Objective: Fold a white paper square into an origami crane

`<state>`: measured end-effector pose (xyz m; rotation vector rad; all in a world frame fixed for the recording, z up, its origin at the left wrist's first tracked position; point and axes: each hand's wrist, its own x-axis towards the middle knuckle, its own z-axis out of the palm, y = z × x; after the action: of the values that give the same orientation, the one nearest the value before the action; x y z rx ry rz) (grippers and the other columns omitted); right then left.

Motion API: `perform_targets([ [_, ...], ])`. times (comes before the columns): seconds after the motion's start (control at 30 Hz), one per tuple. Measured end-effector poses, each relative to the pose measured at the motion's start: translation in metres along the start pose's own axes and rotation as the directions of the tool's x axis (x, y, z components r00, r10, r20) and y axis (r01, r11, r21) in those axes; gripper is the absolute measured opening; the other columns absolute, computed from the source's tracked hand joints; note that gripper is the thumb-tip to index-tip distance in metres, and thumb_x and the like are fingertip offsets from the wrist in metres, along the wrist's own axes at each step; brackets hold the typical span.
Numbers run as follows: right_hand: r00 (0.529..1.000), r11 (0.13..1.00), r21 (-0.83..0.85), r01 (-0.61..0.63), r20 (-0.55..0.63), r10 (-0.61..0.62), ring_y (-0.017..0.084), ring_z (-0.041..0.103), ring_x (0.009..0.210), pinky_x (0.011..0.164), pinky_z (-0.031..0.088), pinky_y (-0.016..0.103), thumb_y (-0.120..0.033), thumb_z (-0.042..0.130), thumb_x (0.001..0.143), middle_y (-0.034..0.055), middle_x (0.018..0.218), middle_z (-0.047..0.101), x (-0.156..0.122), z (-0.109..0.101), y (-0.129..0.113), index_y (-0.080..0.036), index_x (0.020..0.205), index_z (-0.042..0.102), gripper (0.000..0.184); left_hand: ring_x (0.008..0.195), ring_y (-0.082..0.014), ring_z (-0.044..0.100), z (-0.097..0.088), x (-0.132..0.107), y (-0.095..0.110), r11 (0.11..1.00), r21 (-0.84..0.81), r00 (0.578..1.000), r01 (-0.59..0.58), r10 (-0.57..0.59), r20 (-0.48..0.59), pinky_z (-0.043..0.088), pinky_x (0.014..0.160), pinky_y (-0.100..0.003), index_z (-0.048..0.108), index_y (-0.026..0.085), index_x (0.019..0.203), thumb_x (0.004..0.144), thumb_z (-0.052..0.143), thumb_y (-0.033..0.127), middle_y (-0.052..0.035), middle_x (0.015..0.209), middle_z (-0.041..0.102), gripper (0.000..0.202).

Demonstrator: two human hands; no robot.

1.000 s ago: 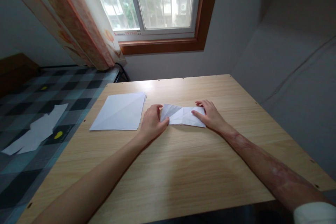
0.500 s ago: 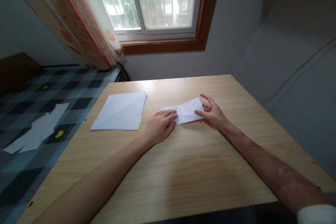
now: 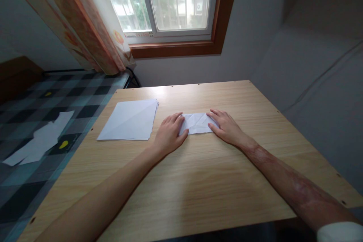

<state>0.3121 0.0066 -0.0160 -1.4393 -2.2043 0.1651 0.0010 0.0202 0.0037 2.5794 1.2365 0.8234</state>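
Wooden table point(image 3: 198, 166) under window: folded paper point(image 3: 197, 123) white, creased, lying flat. Left hand point(image 3: 170, 134) and right hand point(image 3: 227, 128) spread flat, pressing its ends, gripping nothing. Paper stack point(image 3: 129, 121) beside left hand.

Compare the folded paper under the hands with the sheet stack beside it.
The small creased white folded paper is a narrow strip; the stack of flat white sheets is larger, squarish. The folded paper is wrinkled, the stack smooth. The left hand and right hand press the folded paper; the stack lies untouched. Both lie on the light wooden table.
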Motion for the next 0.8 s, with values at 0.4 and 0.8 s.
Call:
perform_targets([
  [0.4, 0.999, 0.998, 0.05, 0.033, 0.017, -0.034, 0.034, 0.056, 0.15, 0.128, 0.042, 0.055, -0.041, 0.061, 0.106, 0.0146, 0.162, 0.061, 0.0, -0.001, -0.003, -0.023, 0.154, 0.063, 0.052, 0.125, -0.0349, 0.068, 0.006, 0.002, -0.017, 0.932, -0.25, 0.943, 0.26, -0.301, -0.142, 0.056, 0.111, -0.054, 0.054, 0.017, 0.149, 0.084, 0.087, 0.037, -0.0181, 0.139, 0.066, 0.075],
  [0.8, 0.998, 0.998, 0.048, 0.045, 0.048, -0.047, 0.035, 0.052, 0.156, 0.131, 0.037, 0.06, -0.039, 0.059, 0.107, 0.0149, 0.168, 0.057, 0.0, -0.001, -0.004, -0.024, 0.158, 0.062, 0.053, 0.134, -0.0309, 0.068, -0.005, 0.001, -0.001, 0.963, -0.264, 0.997, 0.052, -0.064, -0.039, 0.055, 0.118, -0.05, 0.055, 0.025, 0.155, 0.1, 0.061, 0.018, -0.0131, 0.146, 0.07, 0.057],
])
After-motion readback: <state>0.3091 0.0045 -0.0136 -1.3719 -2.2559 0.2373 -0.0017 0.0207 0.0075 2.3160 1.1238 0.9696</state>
